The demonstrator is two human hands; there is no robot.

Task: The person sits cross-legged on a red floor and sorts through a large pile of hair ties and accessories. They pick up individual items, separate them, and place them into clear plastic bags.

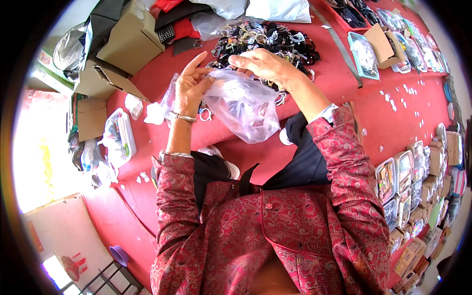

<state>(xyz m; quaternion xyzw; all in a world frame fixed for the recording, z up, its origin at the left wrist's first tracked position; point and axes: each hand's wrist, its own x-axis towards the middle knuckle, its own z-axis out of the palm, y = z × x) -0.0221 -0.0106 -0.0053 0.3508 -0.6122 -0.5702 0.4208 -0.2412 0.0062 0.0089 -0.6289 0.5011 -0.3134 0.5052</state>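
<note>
A clear plastic bag (243,105) hangs between my hands, its lower part puffed out above my lap. My left hand (193,86) pinches the bag's upper left edge, with the index finger stretched upward. Bent over the bag's upper rim, my right hand (268,66) has its fingers closed at the plastic; its fingertips are partly hidden. Just beyond lies a heap of small hair ties (275,37), mostly black with pale and coloured trinkets, partly covered by my right hand. Pale loops lie by my left wrist, which wears a metal bangle (183,117).
Open cardboard boxes (129,42) stand at the far left, near a white tray (127,135) of bagged goods. A turquoise basket (364,55) and a red crate (346,14) are at the far right. Filled clear boxes (386,178) line the right side. White scraps dot the red floor covering (393,125).
</note>
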